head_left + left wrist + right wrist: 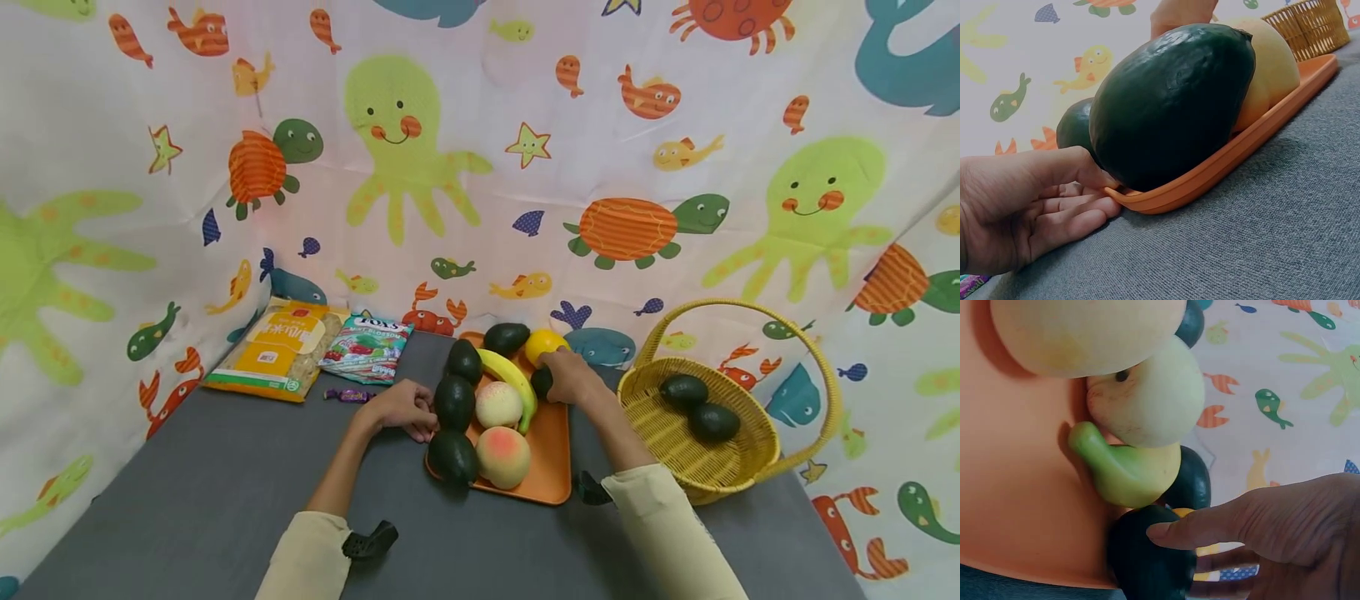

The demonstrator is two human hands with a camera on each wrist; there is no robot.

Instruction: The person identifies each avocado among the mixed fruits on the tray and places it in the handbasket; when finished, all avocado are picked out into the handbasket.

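My left hand (pixel 405 408) pinches the left rim of an orange tray (pixel 551 475), thumb above and fingers below in the left wrist view. My right hand (pixel 573 375) grips a dark green avocado (pixel 1150 553) at the tray's right side, thumb across it. Along the tray's left side and back lie several more avocados, the nearest a large one (pixel 1172 106). A banana (pixel 513 383) curves beside two peaches, one pale (pixel 498 405) and one blushed (pixel 503 457). At the back right, a yellow fruit (pixel 544 343) is partly hidden by my right hand.
Right of the tray stands a yellow wicker basket (pixel 637 392) with a tall handle, holding two avocados (pixel 697 407). At the back left lie a grain bag (pixel 277 346), a candy bag (pixel 367 348) and a purple-wrapped candy (pixel 349 396). A printed curtain (pixel 465 275) borders the grey table.
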